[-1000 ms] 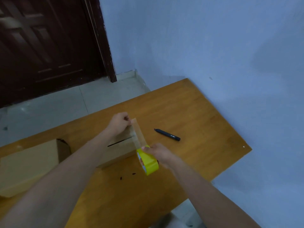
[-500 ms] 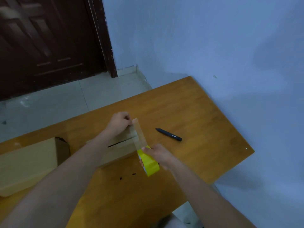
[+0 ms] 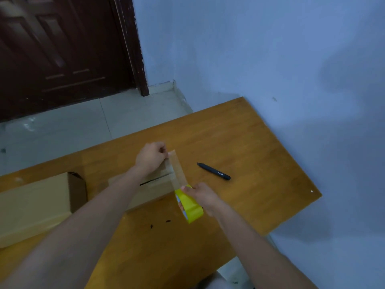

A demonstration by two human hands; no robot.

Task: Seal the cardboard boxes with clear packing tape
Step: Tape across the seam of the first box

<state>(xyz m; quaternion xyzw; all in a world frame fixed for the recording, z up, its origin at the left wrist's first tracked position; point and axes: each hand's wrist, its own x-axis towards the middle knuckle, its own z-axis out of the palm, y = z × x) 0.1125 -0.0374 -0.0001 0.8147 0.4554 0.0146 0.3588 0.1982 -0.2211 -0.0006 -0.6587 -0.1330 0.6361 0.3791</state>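
Barely any change since half second ago: left hand (image 3: pixel 151 158) still pinches tape strip (image 3: pixel 177 170) end at small box (image 3: pixel 150 185) far edge; right hand (image 3: pixel 203 196) grips yellow roll (image 3: pixel 189 206) at near edge, strip taut above flap seam on table (image 3: pixel 250 142). Not pressed down yet.

Left hand (image 3: pixel 151 158) pinches free end of clear tape strip (image 3: pixel 177 171) over small cardboard box (image 3: pixel 153 187). Right hand (image 3: pixel 203 196) grips yellow tape roll (image 3: pixel 190 205) at box's near right corner. Black pen (image 3: pixel 214 171) lies on wooden table (image 3: pixel 260 163); 2nd cardboard box (image 3: pixel 35 205) sits at left.
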